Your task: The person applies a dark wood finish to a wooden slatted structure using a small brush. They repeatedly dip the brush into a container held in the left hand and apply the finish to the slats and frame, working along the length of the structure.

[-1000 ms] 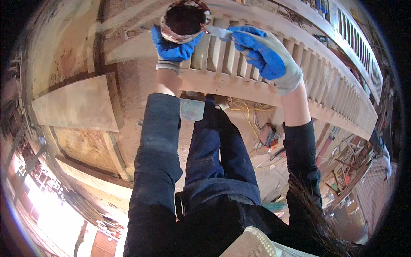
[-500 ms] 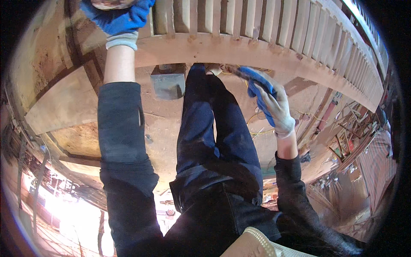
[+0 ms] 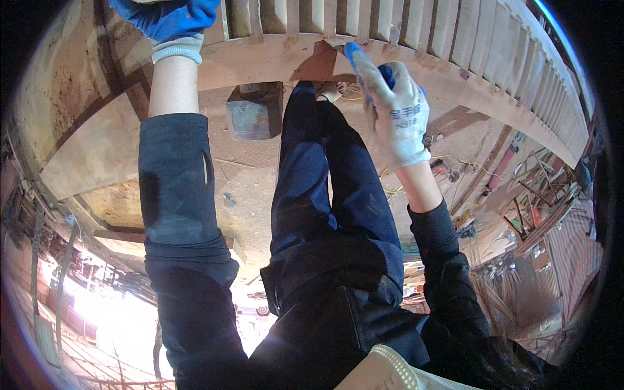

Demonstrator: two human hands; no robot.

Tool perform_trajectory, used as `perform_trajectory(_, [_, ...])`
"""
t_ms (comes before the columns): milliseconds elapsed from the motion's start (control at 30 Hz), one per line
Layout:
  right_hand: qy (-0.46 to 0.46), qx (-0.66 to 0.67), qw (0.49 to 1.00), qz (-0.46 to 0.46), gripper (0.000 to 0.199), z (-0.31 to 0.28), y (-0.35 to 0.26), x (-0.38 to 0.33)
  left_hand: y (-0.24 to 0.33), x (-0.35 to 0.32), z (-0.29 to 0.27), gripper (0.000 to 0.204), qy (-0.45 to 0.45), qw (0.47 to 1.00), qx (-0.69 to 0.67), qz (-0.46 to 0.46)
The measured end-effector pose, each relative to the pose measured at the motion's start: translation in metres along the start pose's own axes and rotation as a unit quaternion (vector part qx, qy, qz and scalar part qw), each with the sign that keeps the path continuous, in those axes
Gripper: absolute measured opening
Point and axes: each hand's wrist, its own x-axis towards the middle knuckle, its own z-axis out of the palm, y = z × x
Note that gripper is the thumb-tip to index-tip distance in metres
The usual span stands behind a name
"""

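Observation:
My left hand [image 3: 166, 23], in a blue-coated glove with a light cuff, is partly cut off by the top edge. It is cupped around something brownish that I cannot make out. My right hand [image 3: 396, 110], in a white glove with blue-coated fingers, is closed with its index finger stretched forward. From its fingertips sticks the thin, flat blade of what looks like a putty knife [image 3: 335, 45], its handle hidden in the hand. The blade is at the curved wooden rail [image 3: 260, 58] of a large slatted wooden piece, close to the slats [image 3: 357, 18].
A grey block [image 3: 253, 117] stands under the rail, left of my legs. A yellow cord [image 3: 478, 174] lies on the dusty floor to the right. A curved wooden panel [image 3: 97, 149] is at the left. Scrap wood [image 3: 530, 195] is piled at the far right.
My right hand has moved up and forward from beside my leg to the rail, bringing the putty knife with it. My left hand has shifted slightly up and left.

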Motion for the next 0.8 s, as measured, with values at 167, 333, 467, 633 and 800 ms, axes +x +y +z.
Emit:
perform_trajectory(167, [-0.007,-0.063,0.997,-0.036,0.038,0.007,0.0,-0.017,0.0,0.001,-0.002,0.092,-0.012,1.0,0.023,0.011])
perform_trajectory(333, [-0.006,-0.071,0.997,-0.007,0.028,0.002,-0.007,-0.002,0.0,0.0,-0.002,0.091,-0.003,0.999,0.029,0.013])
perform_trajectory(467, [-0.03,-0.069,0.997,-0.024,0.042,0.007,-0.011,-0.013,0.002,0.001,-0.002,0.094,-0.01,0.999,0.038,0.006])
perform_trajectory(633, [-0.014,-0.045,0.999,0.011,0.044,-0.01,-0.02,0.0,0.001,-0.002,0.0,0.095,-0.004,1.0,0.017,0.009])
perform_trajectory(800, [-0.046,-0.033,0.998,-0.013,0.054,0.001,-0.021,-0.015,-0.002,0.0,0.0,0.092,-0.007,0.999,0.035,0.012])
